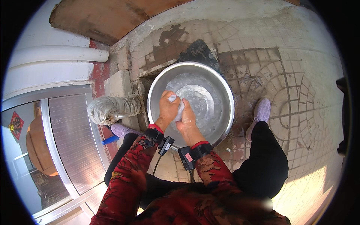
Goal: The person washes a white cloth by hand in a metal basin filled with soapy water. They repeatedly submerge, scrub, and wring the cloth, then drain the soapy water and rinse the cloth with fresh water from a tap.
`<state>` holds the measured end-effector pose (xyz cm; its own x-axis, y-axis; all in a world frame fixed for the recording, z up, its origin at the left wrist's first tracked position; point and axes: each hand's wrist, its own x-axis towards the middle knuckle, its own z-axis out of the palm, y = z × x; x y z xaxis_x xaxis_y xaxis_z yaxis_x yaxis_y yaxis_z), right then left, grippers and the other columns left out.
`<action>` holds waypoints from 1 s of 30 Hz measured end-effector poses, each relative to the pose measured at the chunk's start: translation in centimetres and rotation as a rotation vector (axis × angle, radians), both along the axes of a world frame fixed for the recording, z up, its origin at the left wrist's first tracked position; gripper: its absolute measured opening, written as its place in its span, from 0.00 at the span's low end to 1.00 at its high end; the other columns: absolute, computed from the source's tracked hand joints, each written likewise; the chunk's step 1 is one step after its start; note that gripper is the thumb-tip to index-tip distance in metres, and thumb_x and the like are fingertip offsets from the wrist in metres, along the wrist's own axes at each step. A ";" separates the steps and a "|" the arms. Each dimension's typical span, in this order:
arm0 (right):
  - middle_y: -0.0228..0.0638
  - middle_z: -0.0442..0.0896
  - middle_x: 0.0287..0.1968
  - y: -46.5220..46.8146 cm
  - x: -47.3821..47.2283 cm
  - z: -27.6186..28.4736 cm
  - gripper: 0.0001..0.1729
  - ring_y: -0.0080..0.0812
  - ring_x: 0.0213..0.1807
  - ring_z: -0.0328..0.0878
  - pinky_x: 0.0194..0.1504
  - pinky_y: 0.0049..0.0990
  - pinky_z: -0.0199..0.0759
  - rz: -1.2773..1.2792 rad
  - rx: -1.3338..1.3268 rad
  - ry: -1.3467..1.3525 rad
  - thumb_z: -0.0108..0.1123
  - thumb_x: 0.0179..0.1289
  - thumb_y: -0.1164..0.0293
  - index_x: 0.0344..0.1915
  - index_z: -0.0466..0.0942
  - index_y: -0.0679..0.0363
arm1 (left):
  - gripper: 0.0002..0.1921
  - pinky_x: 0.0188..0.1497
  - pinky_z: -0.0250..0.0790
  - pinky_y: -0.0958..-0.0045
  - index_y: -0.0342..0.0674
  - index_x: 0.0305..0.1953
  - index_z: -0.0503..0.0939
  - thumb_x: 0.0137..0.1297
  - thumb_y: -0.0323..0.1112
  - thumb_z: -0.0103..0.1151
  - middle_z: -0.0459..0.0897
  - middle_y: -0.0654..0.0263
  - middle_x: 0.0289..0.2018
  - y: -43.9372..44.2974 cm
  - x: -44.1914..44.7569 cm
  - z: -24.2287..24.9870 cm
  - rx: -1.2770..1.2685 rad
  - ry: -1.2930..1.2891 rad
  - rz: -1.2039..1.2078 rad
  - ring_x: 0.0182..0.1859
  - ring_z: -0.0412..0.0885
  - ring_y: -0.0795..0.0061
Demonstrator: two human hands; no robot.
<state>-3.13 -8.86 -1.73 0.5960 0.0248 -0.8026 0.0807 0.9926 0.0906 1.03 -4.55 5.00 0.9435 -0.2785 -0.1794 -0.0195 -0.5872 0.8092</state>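
A large round metal basin (226, 126) stands on the ground before me, with water in its bottom. Over its left half, my left hand (168, 107) is closed on a bunched, wet white cloth (180, 112). My right hand (187, 114) grips the same cloth from the right, close beside the left one. Part of the cloth pokes out at the top of my left fist, and the rest is hidden between the hands. Both wrists wear black straps with small box-shaped devices.
A wrapped pipe (115, 108) rises left of the basin beside concrete blocks (121, 84). Further left is a metal-framed door (74, 135). A blue object (110, 140) lies near my left shoe. A brown board (104, 19) leans at the upper left. Paving (253, 67) surrounds the basin.
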 end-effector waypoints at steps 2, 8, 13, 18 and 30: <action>0.38 0.74 0.51 -0.1 0.1 0.5 0.25 0.35 0.52 0.73 0.53 0.38 0.68 -0.012 0.063 -0.010 0.55 0.64 0.55 0.53 0.69 0.61 | 0.06 0.46 0.65 0.74 0.33 0.27 0.70 0.55 0.23 0.58 0.74 0.63 0.33 0.2 -0.5 0.1 -0.110 -0.075 -0.256 0.38 0.73 0.73; 0.38 0.74 0.50 0.0 0.0 1.3 0.26 0.33 0.53 0.72 0.52 0.35 0.67 0.011 -0.005 -0.019 0.55 0.63 0.49 0.52 0.69 0.57 | 0.06 0.42 0.65 0.74 0.31 0.29 0.72 0.57 0.25 0.58 0.73 0.62 0.33 0.8 -0.6 -0.7 0.026 -0.072 -0.142 0.38 0.72 0.72; 0.35 0.72 0.41 -0.5 -0.6 0.2 0.20 0.30 0.45 0.72 0.47 0.36 0.70 -0.091 0.096 -0.078 0.53 0.67 0.54 0.46 0.69 0.58 | 0.03 0.46 0.64 0.75 0.35 0.30 0.74 0.56 0.22 0.58 0.73 0.65 0.34 -0.9 -1.5 1.4 -0.069 -0.138 -0.329 0.37 0.71 0.69; 0.33 0.74 0.43 0.5 -0.7 0.1 0.17 0.31 0.44 0.73 0.47 0.34 0.69 0.002 0.029 0.022 0.53 0.66 0.58 0.45 0.71 0.59 | 0.05 0.50 0.62 0.73 0.36 0.29 0.72 0.57 0.24 0.60 0.74 0.67 0.34 -0.4 -0.4 1.1 -0.008 0.101 -0.186 0.42 0.70 0.74; 0.35 0.75 0.47 1.1 -0.5 1.8 0.19 0.32 0.47 0.75 0.48 0.34 0.70 0.089 0.092 -0.026 0.47 0.69 0.59 0.52 0.71 0.60 | 0.06 0.44 0.64 0.77 0.32 0.29 0.71 0.60 0.24 0.58 0.73 0.66 0.32 1.5 0.1 -0.4 -0.058 0.026 -0.153 0.37 0.70 0.78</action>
<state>-3.63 -7.76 0.05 0.6090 0.1512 -0.7786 -0.0107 0.9831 0.1825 1.10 -3.03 4.58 0.8843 -0.4297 -0.1829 -0.0836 -0.5309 0.8433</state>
